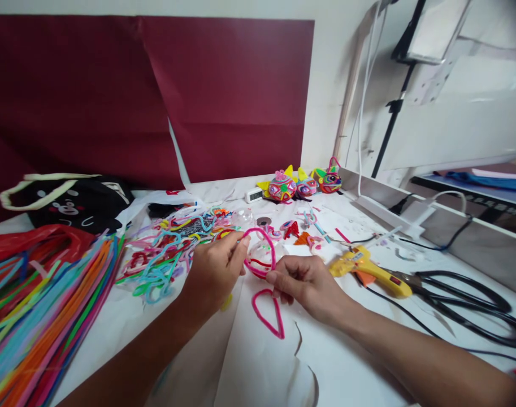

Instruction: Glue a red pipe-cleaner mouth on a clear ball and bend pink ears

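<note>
A bright pink pipe cleaner, bent into a round loop, is held up between my two hands. My left hand pinches its left side between thumb and fingers. At its lower right, my right hand grips it with thumb and bent fingers. Just below the right hand is a second pink pipe cleaner shape, a pointed teardrop; I cannot tell whether it touches the fingers or lies on the white paper. Behind the loop, partly hidden, sits a clear round plastic piece with a red strand.
Loose pipe cleaners are heaped left of centre, beside a bundle of long ones. Right are a yellow glue gun, its cord and black-handled scissors. Several colourful fish-like figures stand at the back near a small white display.
</note>
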Tool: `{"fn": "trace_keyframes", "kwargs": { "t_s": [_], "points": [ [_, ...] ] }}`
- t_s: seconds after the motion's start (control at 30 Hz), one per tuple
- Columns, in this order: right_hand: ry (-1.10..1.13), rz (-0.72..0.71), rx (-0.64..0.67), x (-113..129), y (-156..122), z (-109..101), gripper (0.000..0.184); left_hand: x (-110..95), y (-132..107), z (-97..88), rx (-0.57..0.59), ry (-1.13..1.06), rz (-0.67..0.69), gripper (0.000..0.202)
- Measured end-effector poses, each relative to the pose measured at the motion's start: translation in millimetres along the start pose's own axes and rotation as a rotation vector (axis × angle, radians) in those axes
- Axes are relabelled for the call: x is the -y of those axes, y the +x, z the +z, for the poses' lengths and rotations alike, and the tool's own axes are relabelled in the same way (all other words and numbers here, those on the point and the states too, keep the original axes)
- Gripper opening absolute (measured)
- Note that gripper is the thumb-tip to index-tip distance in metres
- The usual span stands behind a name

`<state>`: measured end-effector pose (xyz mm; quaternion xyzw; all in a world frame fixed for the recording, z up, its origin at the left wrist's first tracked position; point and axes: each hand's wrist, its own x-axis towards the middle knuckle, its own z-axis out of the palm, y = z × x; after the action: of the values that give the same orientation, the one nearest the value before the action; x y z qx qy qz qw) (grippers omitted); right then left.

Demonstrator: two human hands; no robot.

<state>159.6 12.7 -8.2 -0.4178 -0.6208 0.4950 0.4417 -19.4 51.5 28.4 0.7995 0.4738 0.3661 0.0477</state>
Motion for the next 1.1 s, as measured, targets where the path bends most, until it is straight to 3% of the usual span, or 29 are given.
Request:
{"fn": "trace_keyframes", "kwargs": {
  "t_s": [0.27,0.4,0.53,0.63,0.87,0.97,1.1],
  "points": [
    [0.056,0.023,0.004,0.6,-0.2,3.3,0.037,-0.4,1.2,-0.4,0.029,-0.047,-0.048,0.027],
    [0.112,0.020,0.024,2.4,0.8,1.3,0.040,-0.3,2.1,1.3,0.083,-0.328,-0.199,0.027],
    [0.150,0.011,-0.040,3.7,3.2,-1.1,0.043,-7.4,2.4,3.8,0.250,-0.722,-0.408,0.026],
    [0.159,-0.010,-0.077,4.0,4.4,-2.0,0.044,-12.0,1.3,5.1,0.325,-0.877,-0.475,0.026],
    [0.108,0.003,0.014,7.9,4.6,-4.2,0.049,-7.0,1.0,4.1,0.281,-0.879,-0.469,0.022],
    [0.133,0.013,-0.037,9.4,7.3,-10.5,0.049,-6.9,1.5,3.7,0.304,-0.842,-0.457,0.024],
    [0.228,-0.053,-0.114,10.7,10.3,-20.9,0.040,-10.1,-1.0,4.8,0.420,-0.724,-0.415,0.028]
  ]
}}
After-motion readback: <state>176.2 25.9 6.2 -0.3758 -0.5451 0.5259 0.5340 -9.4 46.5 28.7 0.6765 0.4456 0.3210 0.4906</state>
